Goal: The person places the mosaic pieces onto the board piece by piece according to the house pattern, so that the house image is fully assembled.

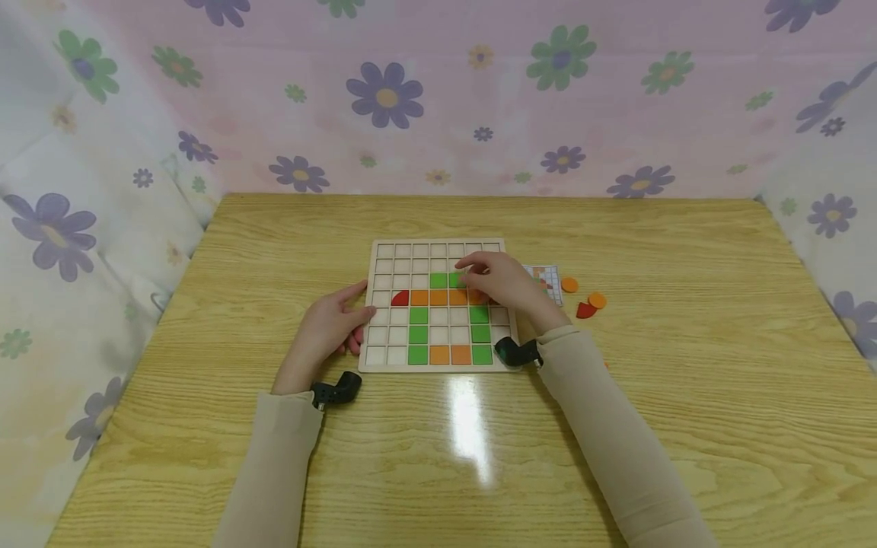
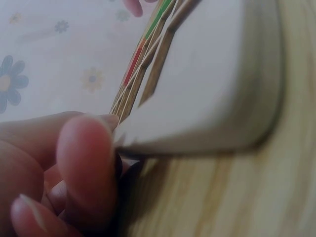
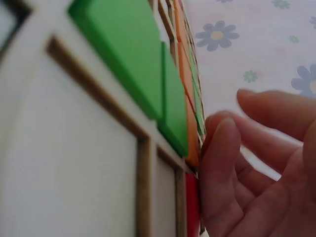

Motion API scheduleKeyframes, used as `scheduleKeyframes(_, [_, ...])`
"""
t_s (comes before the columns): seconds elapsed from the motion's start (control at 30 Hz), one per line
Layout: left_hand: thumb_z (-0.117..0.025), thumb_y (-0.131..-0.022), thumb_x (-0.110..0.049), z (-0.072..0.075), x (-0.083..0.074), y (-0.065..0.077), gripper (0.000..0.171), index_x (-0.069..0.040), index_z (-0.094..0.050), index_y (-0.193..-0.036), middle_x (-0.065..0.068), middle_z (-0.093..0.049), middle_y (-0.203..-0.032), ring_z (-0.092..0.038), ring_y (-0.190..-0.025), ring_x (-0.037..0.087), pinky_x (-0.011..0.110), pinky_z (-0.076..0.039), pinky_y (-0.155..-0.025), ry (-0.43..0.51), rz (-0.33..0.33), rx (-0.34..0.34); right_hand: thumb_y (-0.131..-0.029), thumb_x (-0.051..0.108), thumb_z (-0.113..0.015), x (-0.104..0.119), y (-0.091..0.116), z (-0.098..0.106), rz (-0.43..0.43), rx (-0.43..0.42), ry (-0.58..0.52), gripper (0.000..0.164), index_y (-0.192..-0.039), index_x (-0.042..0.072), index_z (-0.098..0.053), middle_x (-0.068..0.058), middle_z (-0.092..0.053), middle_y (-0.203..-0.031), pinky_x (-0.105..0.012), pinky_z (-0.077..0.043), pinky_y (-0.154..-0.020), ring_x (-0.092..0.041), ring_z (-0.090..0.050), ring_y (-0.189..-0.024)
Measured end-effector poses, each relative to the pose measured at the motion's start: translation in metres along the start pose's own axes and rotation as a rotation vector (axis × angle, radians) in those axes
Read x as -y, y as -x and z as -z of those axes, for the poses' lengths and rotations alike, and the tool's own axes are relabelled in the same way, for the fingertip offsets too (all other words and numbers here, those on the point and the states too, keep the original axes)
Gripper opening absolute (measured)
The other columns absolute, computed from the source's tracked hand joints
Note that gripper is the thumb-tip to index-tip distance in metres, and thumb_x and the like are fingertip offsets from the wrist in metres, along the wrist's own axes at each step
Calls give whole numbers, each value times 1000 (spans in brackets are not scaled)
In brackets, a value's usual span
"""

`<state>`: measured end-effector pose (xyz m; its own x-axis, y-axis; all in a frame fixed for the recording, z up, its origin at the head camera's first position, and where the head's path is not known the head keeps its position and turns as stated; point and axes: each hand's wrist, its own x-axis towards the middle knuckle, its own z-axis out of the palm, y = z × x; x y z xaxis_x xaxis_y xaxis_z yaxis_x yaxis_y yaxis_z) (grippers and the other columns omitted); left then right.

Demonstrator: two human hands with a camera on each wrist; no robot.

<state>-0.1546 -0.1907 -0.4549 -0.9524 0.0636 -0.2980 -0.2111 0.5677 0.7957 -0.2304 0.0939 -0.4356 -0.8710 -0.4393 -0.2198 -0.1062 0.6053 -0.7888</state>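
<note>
A square wooden grid board [image 1: 371, 335] lies on the table, with green squares [image 1: 419, 333], orange squares [image 1: 438, 297] and a red rounded piece [image 1: 400, 298] set in its cells. My left hand [image 1: 329, 323] grips the board's left edge, thumb on the rim and the other fingers low beside it. Over the upper right cells is my right hand [image 1: 503, 283]; its thumb and a finger pinch a small reddish piece, mostly hidden by the fingertips. In the right wrist view another red piece [image 3: 192, 205] sits in the board beside the thumb.
A printed pattern card [image 1: 553, 288] lies right of the board, partly behind the right hand. Beyond it are orange discs [image 1: 569, 285] and a loose red quarter piece [image 1: 585, 310]. The wooden table [image 1: 685, 304] meets flowered cloth [image 1: 438, 99] at the back and sides.
</note>
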Motion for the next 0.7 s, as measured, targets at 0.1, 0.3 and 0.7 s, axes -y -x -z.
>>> scheduleKeyframes(0.1, [-59, -85, -37, 0, -1, 0, 58, -31, -35, -137, 11, -58, -56, -57, -44, 24, 31, -43, -39, 0, 3, 2, -88, 34, -54, 0, 2, 3, 5, 26, -49, 33, -119, 21, -55, -5, -58, -95, -33, -49, -62, -23, -55, -69])
scheduleKeyframes(0.3, [-58, -85, -38, 0, -1, 0, 57, -31, -35, -137, 11, -58, -56, -57, -45, 24, 31, -44, -40, 4, 13, 2, -89, 36, -53, 6, 9, 9, 23, 91, -44, 36, -121, 20, -54, -6, -58, -94, -34, -48, -66, -24, -54, -73])
scheduleKeyframes(0.7, [-58, -85, -40, 0, -1, 0, 58, -32, -35, -137, 11, -58, -57, -57, -45, 23, 31, -44, -41, -3, 15, 1, -88, 39, -54, -9, 23, 31, 25, 81, -58, 40, -123, 20, -52, -3, -59, -100, -36, -48, -68, -24, -56, -77])
